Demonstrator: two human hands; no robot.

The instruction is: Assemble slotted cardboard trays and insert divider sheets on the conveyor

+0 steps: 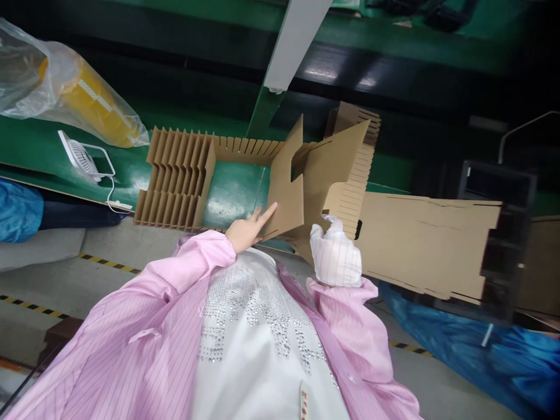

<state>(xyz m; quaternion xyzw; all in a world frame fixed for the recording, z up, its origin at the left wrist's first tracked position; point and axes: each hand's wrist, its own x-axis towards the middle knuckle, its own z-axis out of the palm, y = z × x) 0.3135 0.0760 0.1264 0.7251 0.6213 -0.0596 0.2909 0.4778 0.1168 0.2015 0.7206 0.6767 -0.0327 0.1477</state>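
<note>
My left hand [249, 228] is bare, with its forefinger stretched along the lower edge of a slotted cardboard strip [286, 186] that stands tilted over the green table [234, 195]. My right hand [335, 254], in a white striped glove, is closed on a second slotted cardboard piece [336, 169] beside it. A partly built cardboard divider grid [175, 178] with several slotted cells rests on the table to the left, joined to a long slotted strip [245, 149] at the back.
A stack of flat cardboard sheets [431, 239] lies at the right over blue plastic [459, 344]. A small white fan [79, 154] with a cable and a clear bag holding something yellow [65, 87] sit at the left. A grey post [295, 41] rises behind.
</note>
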